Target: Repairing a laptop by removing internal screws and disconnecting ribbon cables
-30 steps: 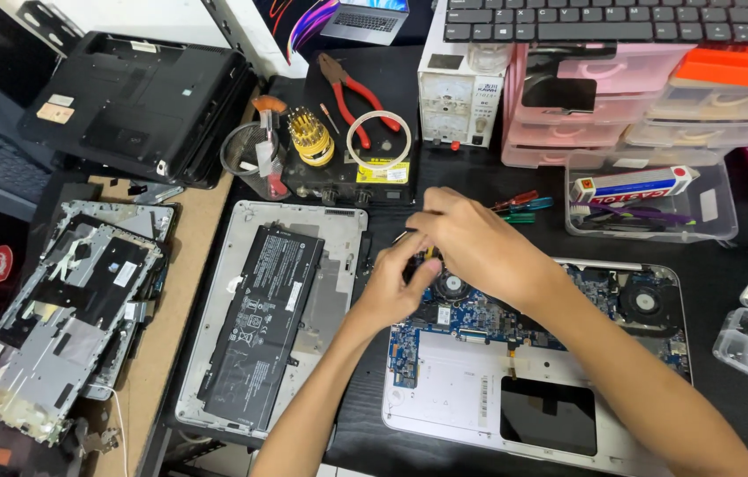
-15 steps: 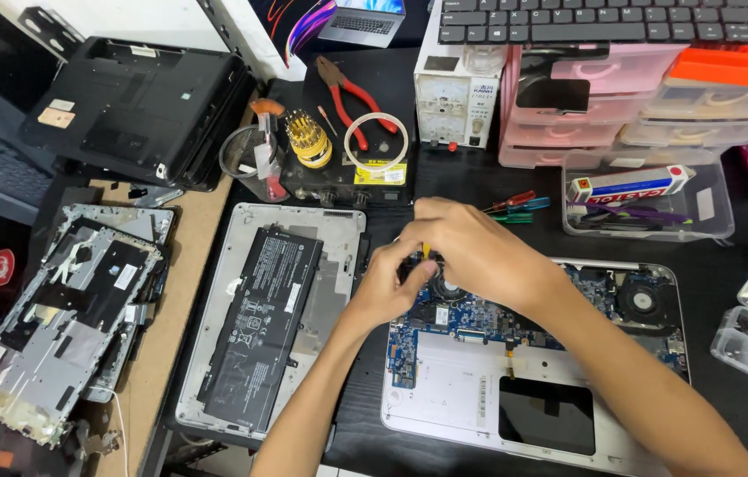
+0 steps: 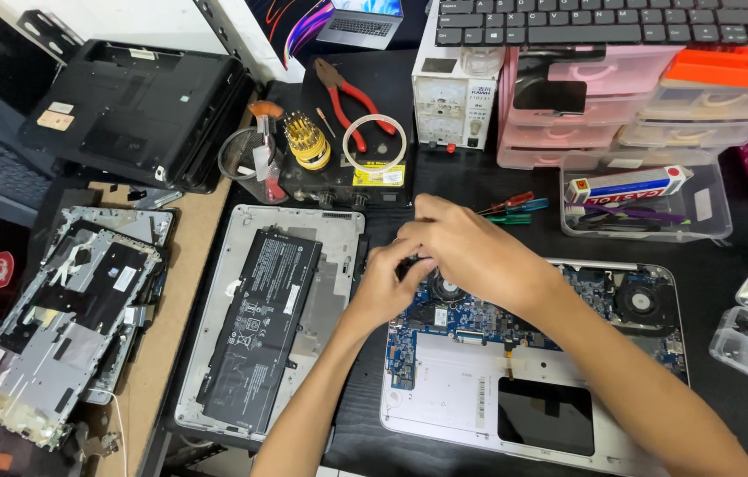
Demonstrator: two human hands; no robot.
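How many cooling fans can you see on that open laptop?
2: one fan just under the hands at the board's upper left, one fan at the upper right. Hands may hide more.

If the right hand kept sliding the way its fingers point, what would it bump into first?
The right hand points left, so it would probably first meet the grey bottom cover carrying the black battery. Height above the cover is unclear.

Two hands (image 3: 445, 265), two cooling fans (image 3: 639, 302), one black battery (image 3: 255, 331), one pair of red pliers (image 3: 358, 95).
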